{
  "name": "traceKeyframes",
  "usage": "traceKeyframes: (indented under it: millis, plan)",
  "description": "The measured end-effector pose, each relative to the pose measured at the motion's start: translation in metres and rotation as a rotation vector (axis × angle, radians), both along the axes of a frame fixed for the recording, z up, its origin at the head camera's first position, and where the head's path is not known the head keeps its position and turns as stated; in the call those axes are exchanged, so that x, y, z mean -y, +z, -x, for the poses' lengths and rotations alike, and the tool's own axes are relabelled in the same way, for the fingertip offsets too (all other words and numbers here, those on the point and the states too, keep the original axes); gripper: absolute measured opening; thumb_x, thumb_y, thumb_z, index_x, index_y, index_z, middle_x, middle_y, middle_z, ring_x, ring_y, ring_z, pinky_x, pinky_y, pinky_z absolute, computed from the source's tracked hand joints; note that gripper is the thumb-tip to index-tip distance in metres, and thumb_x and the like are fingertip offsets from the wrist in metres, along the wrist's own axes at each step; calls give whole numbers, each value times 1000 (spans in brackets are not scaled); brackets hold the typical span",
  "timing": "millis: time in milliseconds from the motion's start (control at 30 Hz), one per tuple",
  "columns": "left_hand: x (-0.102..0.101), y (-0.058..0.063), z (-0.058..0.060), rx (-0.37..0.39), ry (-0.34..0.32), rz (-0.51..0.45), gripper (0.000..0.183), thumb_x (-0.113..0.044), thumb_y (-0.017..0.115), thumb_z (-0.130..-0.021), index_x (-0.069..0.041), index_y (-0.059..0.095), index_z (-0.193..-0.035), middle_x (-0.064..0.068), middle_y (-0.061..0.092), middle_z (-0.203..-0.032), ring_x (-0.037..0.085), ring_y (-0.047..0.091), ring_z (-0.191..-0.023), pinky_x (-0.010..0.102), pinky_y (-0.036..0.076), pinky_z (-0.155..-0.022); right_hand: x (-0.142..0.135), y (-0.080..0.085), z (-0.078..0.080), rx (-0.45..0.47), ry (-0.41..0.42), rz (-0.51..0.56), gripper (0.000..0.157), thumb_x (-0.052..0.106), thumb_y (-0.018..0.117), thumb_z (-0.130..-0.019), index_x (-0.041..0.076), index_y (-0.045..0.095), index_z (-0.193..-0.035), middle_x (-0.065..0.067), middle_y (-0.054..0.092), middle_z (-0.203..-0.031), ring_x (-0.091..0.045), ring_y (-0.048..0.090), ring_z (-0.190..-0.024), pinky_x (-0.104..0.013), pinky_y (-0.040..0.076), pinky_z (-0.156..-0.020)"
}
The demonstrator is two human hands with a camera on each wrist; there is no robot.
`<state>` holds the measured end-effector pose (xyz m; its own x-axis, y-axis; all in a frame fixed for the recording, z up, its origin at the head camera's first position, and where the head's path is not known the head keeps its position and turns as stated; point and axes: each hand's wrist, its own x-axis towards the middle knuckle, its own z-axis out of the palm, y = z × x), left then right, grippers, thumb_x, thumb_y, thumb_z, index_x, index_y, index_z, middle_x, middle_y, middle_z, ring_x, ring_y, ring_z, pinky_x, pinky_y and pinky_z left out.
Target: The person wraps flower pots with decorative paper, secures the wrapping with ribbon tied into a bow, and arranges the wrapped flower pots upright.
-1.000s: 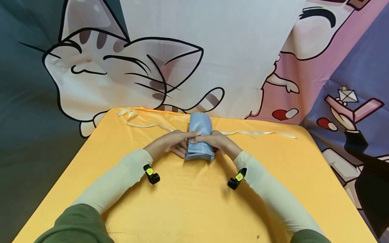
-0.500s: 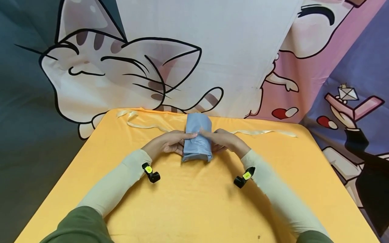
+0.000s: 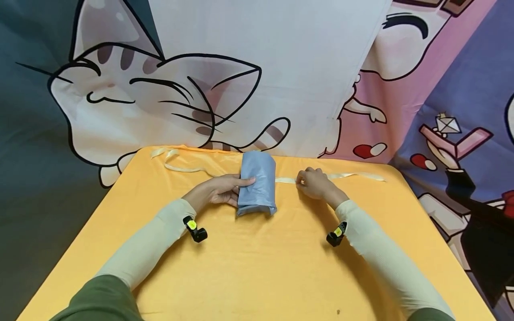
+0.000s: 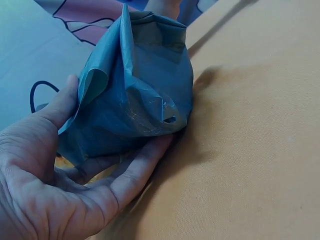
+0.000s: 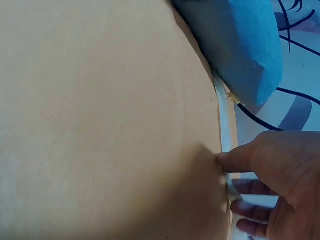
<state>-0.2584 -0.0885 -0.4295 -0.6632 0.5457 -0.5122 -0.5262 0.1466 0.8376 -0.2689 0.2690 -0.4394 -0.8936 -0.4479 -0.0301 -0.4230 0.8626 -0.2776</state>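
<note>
A blue paper-wrapped bundle [image 3: 258, 183], roughly cylindrical with a folded near end, lies toward the back of the table. My left hand [image 3: 221, 189] grips its left side, thumb on top and fingers underneath. In the left wrist view, the bundle's crumpled end [image 4: 155, 85] faces the camera with a small hole in it. A pale cream ribbon [image 3: 286, 180] runs out from both sides of the bundle; the part beneath it is hidden. My right hand [image 3: 315, 183] pinches the ribbon right of the bundle, with the thumb on the strip [image 5: 223, 110] in the right wrist view.
The table has a yellow cloth [image 3: 257, 267], its back edge just beyond the bundle. A hanging backdrop [image 3: 313, 89] printed with a cartoon cat and figures rises behind. The ribbon's left stretch [image 3: 182, 168] curls toward the back left corner.
My right hand has let go of the bundle and moved right, onto the ribbon. My left hand keeps its hold, and the bundle has shifted slightly left.
</note>
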Motion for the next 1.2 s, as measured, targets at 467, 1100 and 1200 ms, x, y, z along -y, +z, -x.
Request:
traceKeyframes:
  millis: [467, 1100, 1200]
  plan:
    - [2, -1, -1, 8, 14, -14, 67, -41, 64, -116, -9, 33, -168, 19, 73, -128, 31, 78, -106, 48, 70, -94, -46, -46, 2, -100, 276, 141, 22, 10, 71, -107, 28, 70, -94, 13, 67, -89, -7, 54, -82, -37, 49, -84]
    - [-4, 9, 1, 30, 4, 94, 64, -47, 70, -112, 2, 53, -150, 22, 74, -127, 28, 82, -103, 47, 69, -98, 69, 49, -54, 373, -324, 441, 75, 68, 60, -111, 1, 63, -144, -20, 77, -121, -31, 80, -97, -45, 68, -86]
    - [-4, 10, 0, 30, 2, 106, 69, -45, 67, -114, 2, 45, -159, 26, 68, -134, 29, 78, -106, 44, 70, -94, 93, 53, -49, 601, -345, 501, 93, 81, 61, -102, -1, 60, -144, -11, 71, -106, -26, 77, -91, -46, 70, -84]
